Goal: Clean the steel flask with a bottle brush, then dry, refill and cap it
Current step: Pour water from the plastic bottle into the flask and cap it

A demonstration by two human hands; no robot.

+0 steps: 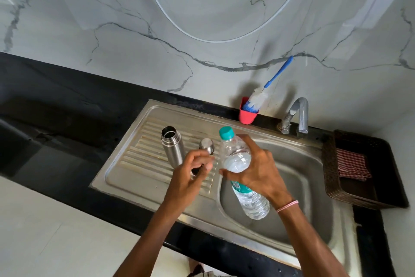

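Observation:
The steel flask (pixel 173 147) stands upright and uncapped on the sink's ribbed drainboard (pixel 143 160). Just to its right, my left hand (pixel 190 175) curls round the flask's steel cap (pixel 207 144); the cap's rounded top shows above my thumb and a dark end shows below my fingers. My right hand (pixel 258 173) grips a clear plastic water bottle (pixel 235 155) with a teal cap (pixel 226 133). The bottle is tilted over the left side of the basin (pixel 298 178), cap end up, and has water inside. The blue and white bottle brush (pixel 258 99) stands in a red cup (pixel 248 115) at the back.
A steel tap (pixel 299 115) rises behind the basin. On the black counter (pixel 45 97) to the right sits a dark wicker tray (pixel 332 164) holding a red checked cloth (pixel 352 164). A marble-patterned wall backs the counter.

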